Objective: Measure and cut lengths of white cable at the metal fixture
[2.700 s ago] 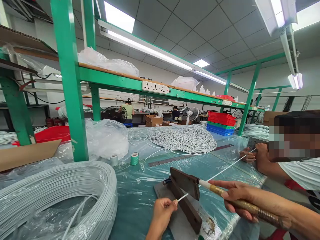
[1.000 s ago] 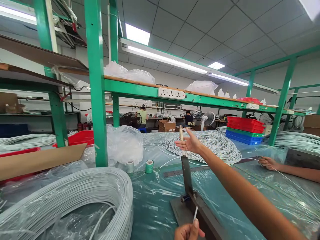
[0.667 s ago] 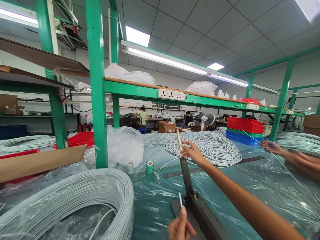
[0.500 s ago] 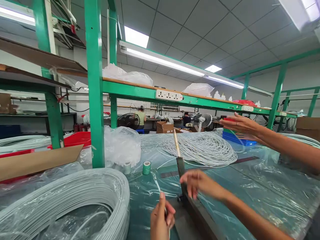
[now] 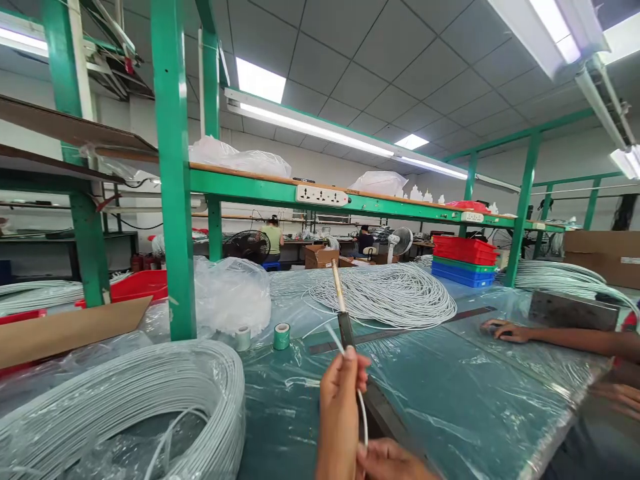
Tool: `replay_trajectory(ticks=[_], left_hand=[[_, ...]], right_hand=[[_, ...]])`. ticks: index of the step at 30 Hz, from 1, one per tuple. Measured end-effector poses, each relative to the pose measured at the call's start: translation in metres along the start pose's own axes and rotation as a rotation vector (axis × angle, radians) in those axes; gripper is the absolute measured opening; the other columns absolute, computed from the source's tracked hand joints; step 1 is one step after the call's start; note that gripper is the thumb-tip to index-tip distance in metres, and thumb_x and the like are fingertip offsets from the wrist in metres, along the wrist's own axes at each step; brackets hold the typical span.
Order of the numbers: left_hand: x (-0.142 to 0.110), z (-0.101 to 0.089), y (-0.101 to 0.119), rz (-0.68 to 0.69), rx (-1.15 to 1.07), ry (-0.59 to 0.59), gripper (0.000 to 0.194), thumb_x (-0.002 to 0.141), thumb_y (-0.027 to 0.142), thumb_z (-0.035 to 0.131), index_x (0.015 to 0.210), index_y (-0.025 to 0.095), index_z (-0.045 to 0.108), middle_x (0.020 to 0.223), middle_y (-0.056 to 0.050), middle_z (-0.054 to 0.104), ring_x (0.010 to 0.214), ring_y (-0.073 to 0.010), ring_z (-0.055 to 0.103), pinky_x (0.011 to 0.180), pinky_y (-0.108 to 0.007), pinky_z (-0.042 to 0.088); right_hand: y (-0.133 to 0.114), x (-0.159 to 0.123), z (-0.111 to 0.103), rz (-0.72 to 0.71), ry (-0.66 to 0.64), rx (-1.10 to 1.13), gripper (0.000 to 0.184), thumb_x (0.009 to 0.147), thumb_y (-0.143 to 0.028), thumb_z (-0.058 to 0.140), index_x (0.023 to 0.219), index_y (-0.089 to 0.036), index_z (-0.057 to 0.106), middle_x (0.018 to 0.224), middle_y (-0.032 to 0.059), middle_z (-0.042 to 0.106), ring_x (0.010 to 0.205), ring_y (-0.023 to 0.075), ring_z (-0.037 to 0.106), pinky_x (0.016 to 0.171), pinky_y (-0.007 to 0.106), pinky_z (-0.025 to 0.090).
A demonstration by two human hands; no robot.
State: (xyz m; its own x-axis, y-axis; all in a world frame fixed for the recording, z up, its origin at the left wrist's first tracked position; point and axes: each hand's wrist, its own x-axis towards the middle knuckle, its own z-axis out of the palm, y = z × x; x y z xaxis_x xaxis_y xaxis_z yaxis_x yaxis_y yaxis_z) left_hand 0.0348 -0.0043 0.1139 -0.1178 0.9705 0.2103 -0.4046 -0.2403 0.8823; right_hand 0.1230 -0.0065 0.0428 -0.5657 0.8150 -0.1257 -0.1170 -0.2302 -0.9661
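Note:
My left hand [image 5: 341, 400] is raised in front of me, closed around a thin white wire [image 5: 362, 413] whose cut end pokes up past my fingertips. My right hand [image 5: 393, 460] shows only partly at the bottom edge, its fingers closed on the same wire just below the left hand. Behind my hands stands the dark metal lever cutter [image 5: 345, 327], with its wooden-handled arm raised upright. Its base on the table is mostly hidden by my hands.
A big coil of white wire [image 5: 125, 407] lies at the near left and another coil [image 5: 390, 293] beyond the cutter. Green tape rolls [image 5: 281, 336], a green post [image 5: 173, 200] and a co-worker's hand [image 5: 505, 330] on the plastic-covered table [image 5: 475, 387] are near.
My right hand let go of the raised cutter handle and came down to the wire below my left hand. My left hand lifted the wire end. The co-worker's hand dropped back onto the table.

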Motion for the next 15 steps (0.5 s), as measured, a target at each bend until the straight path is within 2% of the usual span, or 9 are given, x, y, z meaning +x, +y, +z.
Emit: replay_trajectory(ticks=[2, 3, 5, 7, 9, 11, 13, 15], left_hand=[[-0.004, -0.005, 0.004, 0.071, 0.405, -0.119, 0.039, 0.065, 0.051, 0.054, 0.089, 0.022, 0.060, 0.079, -0.003, 0.060, 0.075, -0.0173, 0.052, 0.067, -0.025, 0.038], [-0.005, -0.009, 0.005, 0.118, 0.615, -0.183, 0.041, 0.065, 0.050, 0.054, 0.096, 0.024, 0.059, 0.087, -0.005, 0.061, 0.084, -0.0211, 0.052, 0.074, -0.029, 0.036], [-0.007, -0.021, 0.004, 0.168, 1.027, -0.306, 0.036, 0.063, 0.045, 0.057, 0.092, 0.024, 0.061, 0.089, -0.008, 0.063, 0.090, -0.0281, 0.052, 0.080, -0.038, 0.033], [-0.004, -0.034, 0.001, 0.132, 1.362, -0.388, 0.024, 0.061, 0.032, 0.061, 0.083, 0.021, 0.064, 0.079, -0.010, 0.066, 0.084, -0.0320, 0.056, 0.079, -0.043, 0.031], [0.000, -0.043, -0.001, 0.121, 1.574, -0.387, 0.019, 0.063, 0.015, 0.056, 0.080, 0.018, 0.063, 0.073, -0.010, 0.067, 0.077, -0.0311, 0.059, 0.076, -0.043, 0.033], [0.006, -0.049, 0.003, 0.183, 1.710, -0.325, 0.024, 0.069, 0.007, 0.043, 0.080, 0.018, 0.062, 0.071, -0.010, 0.068, 0.074, -0.0284, 0.060, 0.072, -0.038, 0.036], [0.012, -0.054, 0.012, 0.227, 1.815, -0.244, 0.031, 0.073, 0.006, 0.033, 0.080, 0.019, 0.061, 0.070, -0.010, 0.068, 0.073, -0.0277, 0.061, 0.069, -0.036, 0.037], [0.016, -0.059, 0.022, 0.215, 1.875, -0.190, 0.034, 0.075, 0.009, 0.029, 0.082, 0.020, 0.060, 0.071, -0.010, 0.069, 0.073, -0.0286, 0.061, 0.068, -0.037, 0.037]], right_hand=[[-0.014, -0.008, -0.019, -0.066, 0.100, -0.013, 0.053, 0.059, -0.066, 0.047, 0.051, -0.014, 0.042, 0.031, -0.0063, 0.035, 0.026, 0.0020, 0.027, 0.031, 0.016, 0.014], [-0.024, -0.014, -0.034, -0.111, 0.179, -0.005, 0.050, 0.064, -0.064, 0.043, 0.053, -0.016, 0.040, 0.030, -0.0070, 0.034, 0.025, 0.0029, 0.025, 0.030, 0.016, 0.014], [-0.046, -0.029, -0.077, -0.222, 0.390, 0.037, 0.041, 0.072, -0.055, 0.042, 0.056, -0.018, 0.033, 0.029, -0.0092, 0.029, 0.025, 0.0026, 0.020, 0.030, 0.015, 0.012], [-0.066, -0.049, -0.128, -0.276, 0.561, 0.124, 0.035, 0.077, -0.046, 0.037, 0.057, -0.019, 0.027, 0.030, -0.0107, 0.021, 0.026, 0.0022, 0.013, 0.032, 0.015, 0.010], [-0.078, -0.070, -0.176, -0.319, 0.746, 0.138, 0.031, 0.082, -0.038, 0.029, 0.057, -0.019, 0.025, 0.032, -0.0103, 0.018, 0.026, 0.0031, 0.012, 0.032, 0.016, 0.010], [-0.083, -0.090, -0.214, -0.330, 0.882, 0.115, 0.030, 0.084, -0.033, 0.024, 0.057, -0.020, 0.024, 0.033, -0.0096, 0.017, 0.026, 0.0036, 0.013, 0.033, 0.016, 0.010], [-0.082, -0.108, -0.242, -0.322, 0.957, 0.092, 0.030, 0.084, -0.030, 0.023, 0.055, -0.020, 0.024, 0.033, -0.0093, 0.017, 0.026, 0.0037, 0.013, 0.033, 0.017, 0.010], [-0.080, -0.124, -0.263, -0.316, 1.011, 0.065, 0.030, 0.083, -0.027, 0.021, 0.054, -0.020, 0.023, 0.033, -0.0090, 0.016, 0.026, 0.0038, 0.012, 0.033, 0.017, 0.010]])
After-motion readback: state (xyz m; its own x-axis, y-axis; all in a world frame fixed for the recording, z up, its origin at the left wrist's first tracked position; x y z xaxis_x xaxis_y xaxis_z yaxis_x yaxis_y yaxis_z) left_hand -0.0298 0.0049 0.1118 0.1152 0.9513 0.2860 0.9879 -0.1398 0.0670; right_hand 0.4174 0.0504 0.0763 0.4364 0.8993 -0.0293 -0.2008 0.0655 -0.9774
